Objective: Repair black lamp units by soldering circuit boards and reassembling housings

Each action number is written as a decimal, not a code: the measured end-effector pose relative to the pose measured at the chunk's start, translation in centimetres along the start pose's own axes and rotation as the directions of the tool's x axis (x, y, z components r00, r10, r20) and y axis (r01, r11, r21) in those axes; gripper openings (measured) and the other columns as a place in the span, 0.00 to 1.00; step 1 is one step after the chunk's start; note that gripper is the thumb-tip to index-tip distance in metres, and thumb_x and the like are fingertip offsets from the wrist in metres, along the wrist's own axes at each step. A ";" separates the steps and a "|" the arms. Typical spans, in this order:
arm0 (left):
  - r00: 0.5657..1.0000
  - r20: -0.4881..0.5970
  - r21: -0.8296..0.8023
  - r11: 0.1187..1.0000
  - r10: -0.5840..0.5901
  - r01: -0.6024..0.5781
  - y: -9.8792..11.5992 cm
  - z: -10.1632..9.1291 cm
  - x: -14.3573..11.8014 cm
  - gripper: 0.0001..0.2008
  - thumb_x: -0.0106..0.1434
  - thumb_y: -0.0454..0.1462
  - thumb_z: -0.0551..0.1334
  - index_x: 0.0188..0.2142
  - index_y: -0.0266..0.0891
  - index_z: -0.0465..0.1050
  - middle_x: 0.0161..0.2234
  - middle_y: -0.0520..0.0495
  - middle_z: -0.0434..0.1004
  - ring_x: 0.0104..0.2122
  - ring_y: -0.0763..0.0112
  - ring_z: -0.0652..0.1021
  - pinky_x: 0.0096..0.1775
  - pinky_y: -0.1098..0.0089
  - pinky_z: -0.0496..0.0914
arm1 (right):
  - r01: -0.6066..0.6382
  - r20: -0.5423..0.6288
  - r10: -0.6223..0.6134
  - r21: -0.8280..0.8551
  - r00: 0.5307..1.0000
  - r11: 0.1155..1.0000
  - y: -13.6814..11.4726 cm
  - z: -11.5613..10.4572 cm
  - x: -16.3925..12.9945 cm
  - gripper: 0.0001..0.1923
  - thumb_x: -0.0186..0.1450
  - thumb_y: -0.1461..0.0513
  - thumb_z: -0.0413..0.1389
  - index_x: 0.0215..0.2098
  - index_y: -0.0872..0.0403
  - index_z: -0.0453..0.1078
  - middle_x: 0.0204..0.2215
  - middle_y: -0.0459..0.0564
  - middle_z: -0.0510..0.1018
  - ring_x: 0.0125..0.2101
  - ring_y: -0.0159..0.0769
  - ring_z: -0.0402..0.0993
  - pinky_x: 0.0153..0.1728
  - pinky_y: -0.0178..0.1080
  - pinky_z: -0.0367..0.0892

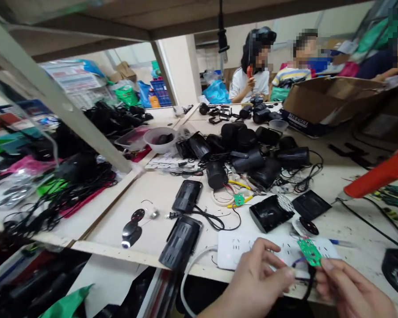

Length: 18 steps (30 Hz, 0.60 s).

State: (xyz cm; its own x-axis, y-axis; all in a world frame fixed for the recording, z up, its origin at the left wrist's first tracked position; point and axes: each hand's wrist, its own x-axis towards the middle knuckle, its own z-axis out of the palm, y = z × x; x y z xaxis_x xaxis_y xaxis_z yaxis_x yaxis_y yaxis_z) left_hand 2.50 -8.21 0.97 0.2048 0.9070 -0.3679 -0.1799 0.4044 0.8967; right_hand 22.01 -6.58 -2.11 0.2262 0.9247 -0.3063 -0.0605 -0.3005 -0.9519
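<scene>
A small green circuit board is pinched between the thumb and fingers of my right hand, over the front edge of the bench. A dark cable hangs below the board, and a purple wire curves beside it. My left hand is just left of the board, its fingers curved and apart, with nothing visible held in them. Behind both hands lies a white power strip. Beyond the strip are an open black housing, a flat black cover and a round black-and-white part.
Two black slotted housings lie to the left. Many black housings are heaped farther back, near yellow-handled pliers. An orange-red tool juts in at right. A cardboard box and several people are behind the bench.
</scene>
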 end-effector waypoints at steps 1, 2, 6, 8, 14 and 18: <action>0.999 0.041 0.001 1.000 -0.021 0.021 0.3 -0.7 -0.5 0.23 0.54 0.49 0.68 0.43 0.39 0.66 0.33 0.51 0.72 0.26 0.75 0.75 0.28 0.74 0.68 | 0.040 -0.057 -0.037 0.051 0.998 0.998 -0.6 0.9 -0.3 0.23 0.42 0.47 0.70 0.23 0.56 0.75 0.16 0.50 0.75 0.15 0.35 0.69 0.14 0.34 0.68; 0.996 0.080 0.039 0.999 -0.035 0.032 0.6 -1.4 -1.1 0.22 0.56 0.49 0.66 0.42 0.38 0.67 0.31 0.52 0.72 0.27 0.74 0.76 0.30 0.73 0.68 | 0.059 -0.101 -0.049 0.096 0.994 0.994 -1.1 1.8 -0.6 0.22 0.43 0.48 0.70 0.24 0.56 0.75 0.17 0.49 0.75 0.15 0.33 0.68 0.14 0.32 0.67; 0.979 0.204 0.329 0.940 0.016 -0.084 1.6 -3.9 -3.2 0.14 0.62 0.43 0.62 0.46 0.40 0.71 0.37 0.48 0.79 0.38 0.69 0.78 0.43 0.71 0.70 | 0.087 -0.102 -0.072 0.150 0.992 0.985 -2.5 4.5 -0.8 0.20 0.48 0.49 0.69 0.22 0.56 0.73 0.16 0.46 0.73 0.15 0.29 0.66 0.14 0.29 0.63; 0.977 0.208 0.384 0.914 0.051 -0.129 1.8 -4.8 -3.7 0.14 0.62 0.40 0.63 0.48 0.42 0.71 0.39 0.48 0.81 0.41 0.68 0.79 0.47 0.71 0.69 | 0.081 -0.082 -0.071 0.120 0.994 0.990 -2.9 5.1 -0.6 0.20 0.49 0.48 0.68 0.21 0.56 0.72 0.16 0.46 0.73 0.15 0.28 0.66 0.14 0.29 0.63; 1.000 -0.006 0.193 0.981 0.025 -0.023 2.4 -5.6 -2.4 0.17 0.60 0.46 0.64 0.45 0.40 0.72 0.35 0.45 0.83 0.36 0.65 0.82 0.41 0.70 0.75 | 0.152 -0.020 -0.155 -0.100 0.988 0.983 -3.3 4.9 -0.5 0.19 0.57 0.48 0.61 0.24 0.56 0.73 0.18 0.47 0.75 0.14 0.28 0.67 0.14 0.29 0.61; 0.986 -0.164 0.156 0.988 0.024 0.002 3.1 -6.0 -0.5 0.23 0.50 0.47 0.70 0.42 0.37 0.73 0.29 0.46 0.82 0.29 0.66 0.81 0.35 0.69 0.77 | 0.279 0.019 -0.284 -0.270 0.959 0.922 -2.8 3.4 -0.8 0.16 0.63 0.52 0.57 0.28 0.55 0.75 0.20 0.46 0.75 0.16 0.29 0.69 0.17 0.30 0.63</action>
State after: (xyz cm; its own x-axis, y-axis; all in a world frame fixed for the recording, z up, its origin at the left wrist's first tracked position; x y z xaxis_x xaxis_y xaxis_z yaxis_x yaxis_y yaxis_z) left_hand -3.88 -6.69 2.43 0.0397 0.9234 -0.3817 -0.0276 0.3828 0.9234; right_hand 18.66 -5.67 0.71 0.2154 0.9762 -0.0232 0.2700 -0.0824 -0.9593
